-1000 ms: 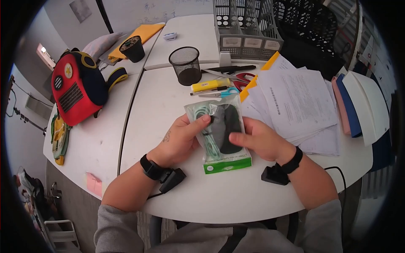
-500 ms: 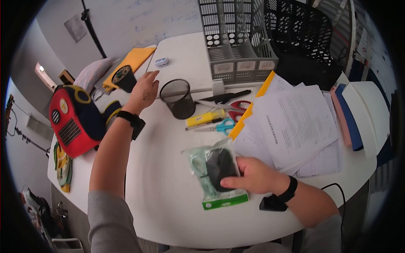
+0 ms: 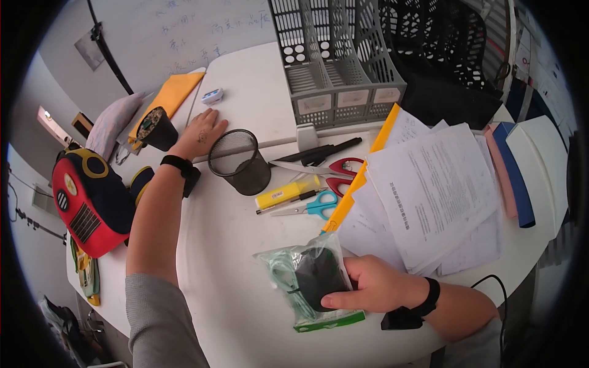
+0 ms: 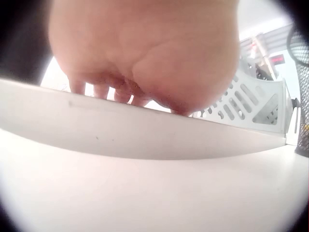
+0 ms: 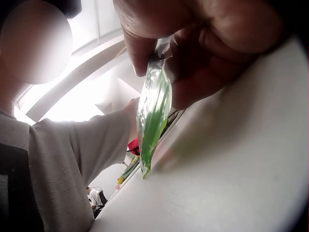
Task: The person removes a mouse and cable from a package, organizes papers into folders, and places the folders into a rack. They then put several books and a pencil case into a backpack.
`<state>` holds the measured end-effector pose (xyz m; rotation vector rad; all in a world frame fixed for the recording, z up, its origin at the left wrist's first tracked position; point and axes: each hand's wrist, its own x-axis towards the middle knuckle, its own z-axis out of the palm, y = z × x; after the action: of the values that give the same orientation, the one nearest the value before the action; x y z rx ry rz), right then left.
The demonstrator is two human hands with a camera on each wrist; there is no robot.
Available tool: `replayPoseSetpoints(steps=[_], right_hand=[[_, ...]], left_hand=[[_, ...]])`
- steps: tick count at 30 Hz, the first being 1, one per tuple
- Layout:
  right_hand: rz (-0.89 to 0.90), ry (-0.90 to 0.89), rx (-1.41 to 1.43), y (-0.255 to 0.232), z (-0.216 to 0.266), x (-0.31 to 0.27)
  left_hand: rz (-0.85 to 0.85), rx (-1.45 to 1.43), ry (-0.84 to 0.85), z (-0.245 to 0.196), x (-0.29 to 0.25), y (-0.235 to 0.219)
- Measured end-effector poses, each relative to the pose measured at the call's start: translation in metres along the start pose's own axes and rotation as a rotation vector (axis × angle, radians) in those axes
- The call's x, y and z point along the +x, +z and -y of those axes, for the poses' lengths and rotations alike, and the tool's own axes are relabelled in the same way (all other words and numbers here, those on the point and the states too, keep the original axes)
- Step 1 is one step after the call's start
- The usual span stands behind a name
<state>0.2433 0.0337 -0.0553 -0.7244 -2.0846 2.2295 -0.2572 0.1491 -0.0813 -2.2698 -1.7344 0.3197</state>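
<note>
My right hand (image 3: 383,285) pinches the right side of a clear plastic packet (image 3: 307,285), thumb in front and fingers behind. Inside it are a coiled mint-green cable and a rounded dark object; a green strip runs along the packet's bottom. In the right wrist view the packet (image 5: 154,111) shows edge-on between thumb and fingers. Far forward, my left hand (image 3: 199,135) reaches to the back table, fingers extended and palm down, just short of a small white-and-blue device (image 3: 212,96). Its fingertips (image 4: 100,91) meet the tabletop beyond the raised edge in the left wrist view.
A black mesh pen cup (image 3: 240,162) stands right of my left hand, a potted plant (image 3: 157,130) left of it. Scissors (image 3: 322,204), a yellow highlighter-coloured tube (image 3: 287,191) and papers (image 3: 435,196) lie centre and right. A grey file rack (image 3: 340,92) stands behind; a red backpack (image 3: 92,199) sits left.
My left hand has let go of the packet and stretched forward and left to the back table. My right hand still holds the packet, now lower in view as the head view has shifted.
</note>
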Motion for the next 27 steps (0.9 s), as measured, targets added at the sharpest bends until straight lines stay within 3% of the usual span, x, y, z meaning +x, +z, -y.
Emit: replayPoseSetpoints(steps=[1,2,4,6,8,9,11,12,14,18,22,24,25,26,27], right_hand=[[-0.024,-0.026,0.016,0.0,-0.001,0.0],[-0.026,-0.031,0.006,-0.001,-0.002,0.0],[-0.022,-0.015,-0.002,0.0,-0.007,0.001],[-0.018,0.004,0.027,-0.001,-0.008,0.001],[-0.01,0.03,0.072,0.0,-0.008,0.0],[-0.009,0.0,0.048,0.0,-0.007,0.001],[-0.017,-0.04,0.028,-0.001,-0.006,0.001],[-0.016,-0.05,0.033,-0.001,-0.005,0.001],[-0.002,-0.055,0.03,-0.001,-0.007,0.002],[-0.024,-0.066,0.025,0.002,-0.015,0.003],[-0.049,-0.101,-0.007,0.002,-0.019,0.005],[-0.053,-0.099,-0.015,0.001,-0.019,0.005],[-0.059,-0.095,-0.02,0.002,-0.019,0.006],[-0.063,-0.105,-0.02,0.003,-0.021,0.006],[-0.057,-0.122,0.011,0.004,-0.024,0.008]], left_hand=[[0.03,-0.307,-0.27,-0.003,0.005,-0.007],[0.02,-0.304,-0.273,-0.008,0.009,-0.013],[-0.293,-0.295,-0.462,-0.014,0.018,-0.02],[-0.301,-0.25,-0.434,-0.001,0.031,-0.019],[-0.097,-0.354,-0.453,0.004,0.037,-0.016],[-0.091,-0.355,-0.447,0.007,0.035,-0.008],[-0.001,-0.147,-0.259,0.007,0.033,-0.003],[-0.004,-0.142,-0.253,0.005,0.033,0.001],[-0.062,-0.282,-0.464,-0.026,0.021,-0.02],[0.006,-0.344,-0.444,-0.038,0.01,-0.004],[0.03,-0.314,-0.464,-0.051,0.005,-0.018],[-0.022,-0.315,-0.436,-0.036,0.0,0.008],[-0.046,-0.211,-0.323,-0.017,0.0,0.033],[-0.07,-0.106,-0.209,-0.016,0.0,0.028],[-0.076,-0.095,-0.203,-0.014,0.001,0.022]])
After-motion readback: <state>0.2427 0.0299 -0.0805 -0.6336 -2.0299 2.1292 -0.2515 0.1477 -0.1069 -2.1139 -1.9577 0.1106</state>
